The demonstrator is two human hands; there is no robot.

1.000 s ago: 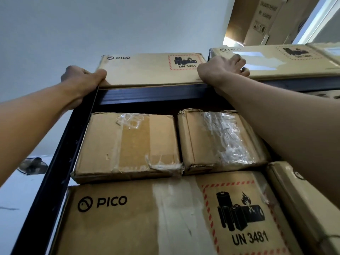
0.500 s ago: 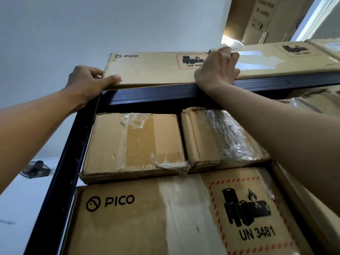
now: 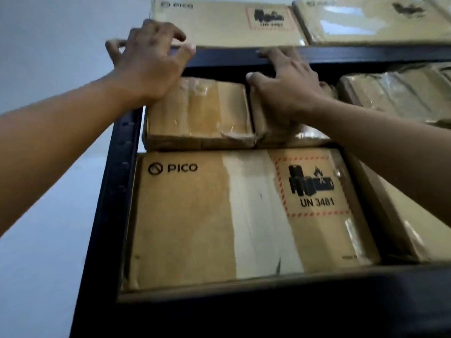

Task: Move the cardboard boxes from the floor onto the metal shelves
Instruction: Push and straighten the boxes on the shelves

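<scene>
Box (image 3: 224, 23) on top shelf (image 3: 366, 54), open left hand (image 3: 148, 67) at its corner, open right hand (image 3: 290, 86) below

Dim, flat indoor light. Motion blur smears both hands and upper boxes (image 3: 224, 23). Glare on tape of top right box (image 3: 366, 20). Wide-angle bending at edges; shelf frame (image 3: 117, 167) dark.

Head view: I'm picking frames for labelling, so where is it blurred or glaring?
Head view: motion blur smears both hands, left hand and right hand, and the hazard print on the top flat brown cardboard box; glare whitens the shiny tape on the neighbouring taped cardboard box; the large brown PICO box reads sharpest; the black metal shelf frame bows from wide-angle distortion.
</scene>
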